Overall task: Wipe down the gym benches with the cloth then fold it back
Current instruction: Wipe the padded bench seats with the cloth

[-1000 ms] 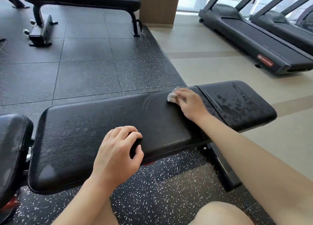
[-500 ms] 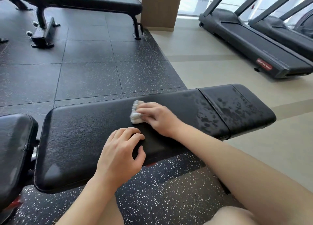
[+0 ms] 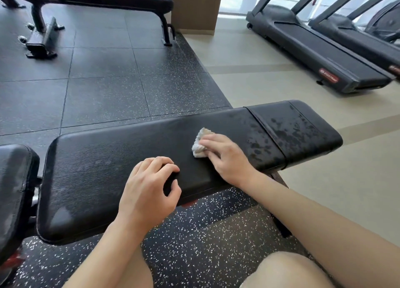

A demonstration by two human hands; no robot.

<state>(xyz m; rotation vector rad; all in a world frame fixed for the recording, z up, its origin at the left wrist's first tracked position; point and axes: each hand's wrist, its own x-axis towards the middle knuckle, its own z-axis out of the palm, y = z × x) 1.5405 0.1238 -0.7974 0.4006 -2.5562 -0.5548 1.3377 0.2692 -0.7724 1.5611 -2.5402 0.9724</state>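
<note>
Pressing the bunched cloth (image 3: 200,143) onto the left-to-right bench (image 3: 104,168), right hand (image 3: 227,160) grips it; left hand (image 3: 149,192) rests loosely curled.

A red label (image 3: 329,78) with white lettering sits on the nearer treadmill's (image 3: 303,40) rear end; its letters are too blurred to read.

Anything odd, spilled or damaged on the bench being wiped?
Only wet blotches on the bench's right end pad, right of the cloth under the right hand. They look like unwiped spray or sweat. No visible damage.
</note>
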